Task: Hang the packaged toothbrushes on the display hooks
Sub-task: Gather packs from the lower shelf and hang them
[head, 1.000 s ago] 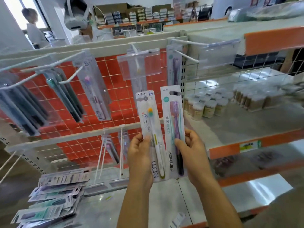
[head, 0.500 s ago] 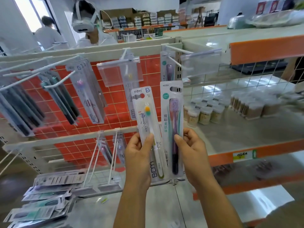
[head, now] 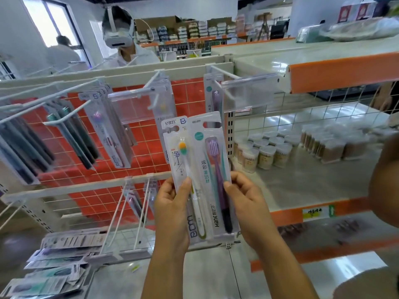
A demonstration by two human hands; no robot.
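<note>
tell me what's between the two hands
Two toothbrush packs, side by side: the white-brush pack held by the left hand, the purple-brush pack by the right hand. Head view.

— What is hidden?
— The white pack's (head: 183,169) lower left side is covered by the left hand (head: 170,212), and the purple pack's (head: 204,169) right edge is partly covered by the right hand (head: 248,212).
— And blurred?
— The loose packs (head: 54,264) at lower left, which are also cut off by the edge.

The white toothbrush pack (head: 183,169) and the purple toothbrush pack (head: 212,169) beside it are glossy clear plastic over smooth printed card. Behind them the wall tiles (head: 146,152) are shiny red with pale grout. Above them the hooks (head: 224,73) are smooth white-coated metal wire, carrying clear plastic tag holders (head: 246,93). To their right, the shelf (head: 302,186) is glossy pale metal with a smooth orange edge strip (head: 345,70), and the jars (head: 266,156) look like clear plastic.
</note>
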